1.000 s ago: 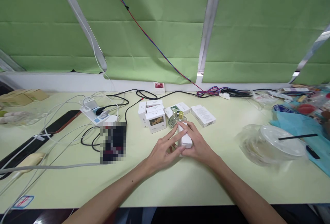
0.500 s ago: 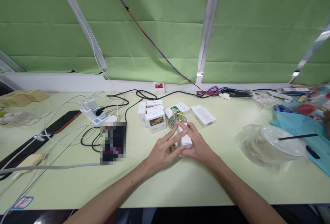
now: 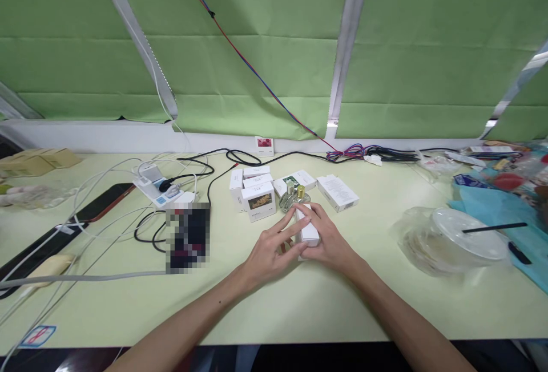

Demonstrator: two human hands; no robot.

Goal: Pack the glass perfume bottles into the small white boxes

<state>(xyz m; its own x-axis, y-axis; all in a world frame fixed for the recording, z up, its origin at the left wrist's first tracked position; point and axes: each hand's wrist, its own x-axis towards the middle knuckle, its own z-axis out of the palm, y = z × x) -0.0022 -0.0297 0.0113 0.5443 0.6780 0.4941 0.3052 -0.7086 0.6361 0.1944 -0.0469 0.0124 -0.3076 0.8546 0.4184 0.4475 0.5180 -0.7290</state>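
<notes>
Two bare hands meet around a small white box (image 3: 309,233) at about the middle of a pale green bench (image 3: 351,312). The left hand (image 3: 269,252) has its fingers partly spread, with fingertips and thumb pressed to the box. The right hand (image 3: 329,238) curves around the right side, fingers bent over the far end, so the box is held between both hands. Its printing, if any, is too small to read.

Just beyond the fingers stand glass bottles, one with a gold cap (image 3: 301,191) and another with a pale, silvery-green cap (image 3: 290,189). Behind them lies a flat white box with a green picture (image 3: 295,182); to its right, a white carton with fine text (image 3: 337,192) lies flat. To the left is a cluster of upright white boxes (image 3: 259,201), the nearest showing a dark picture with yellow. A white box with a red picture (image 3: 264,145) stands at the bench's back edge.

Toward the left edge are a white power strip (image 3: 149,186), tangled cables and a pixelated dark object (image 3: 188,238). Yellowish boxes (image 3: 38,161) sit near the back left corner. Toward the right edge, a lidded round container (image 3: 468,234) in clear plastic has a black straw-like stick (image 3: 494,227) across it, beside light blue plastic (image 3: 524,241).
</notes>
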